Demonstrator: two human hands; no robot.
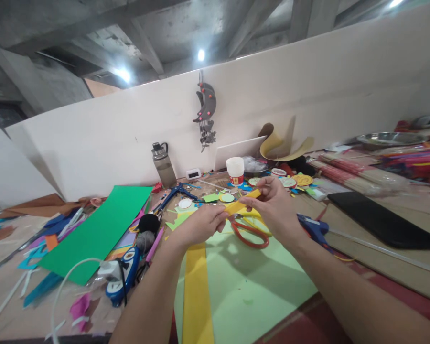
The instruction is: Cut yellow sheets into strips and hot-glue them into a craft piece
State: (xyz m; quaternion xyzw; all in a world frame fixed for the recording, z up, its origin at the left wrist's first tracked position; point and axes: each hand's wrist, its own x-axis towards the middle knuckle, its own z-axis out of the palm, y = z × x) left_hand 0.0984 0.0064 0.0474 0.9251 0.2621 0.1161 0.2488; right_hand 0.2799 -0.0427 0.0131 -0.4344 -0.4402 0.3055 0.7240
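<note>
A short yellow strip (237, 205), which looks like paper or felt, is stretched between my two hands above the table. My left hand (203, 223) pinches its near left end. The far right end is between the fingers of my right hand (272, 200). Beneath them lies a pale green sheet (258, 282). Red-orange handled scissors (252, 241) rest on it, partly covered by my right hand, with another yellow-handled pair (256, 220) just behind. A long yellow strip (198, 296) runs along the sheet's left side toward me.
At left are a green sheet (100, 234) and a blue power strip (123, 282) with a white cable. A bottle (164, 165) and a paper cup (235, 171) stand at the back. To the right lie a blue glue gun (313, 229) and a black slab (383, 220).
</note>
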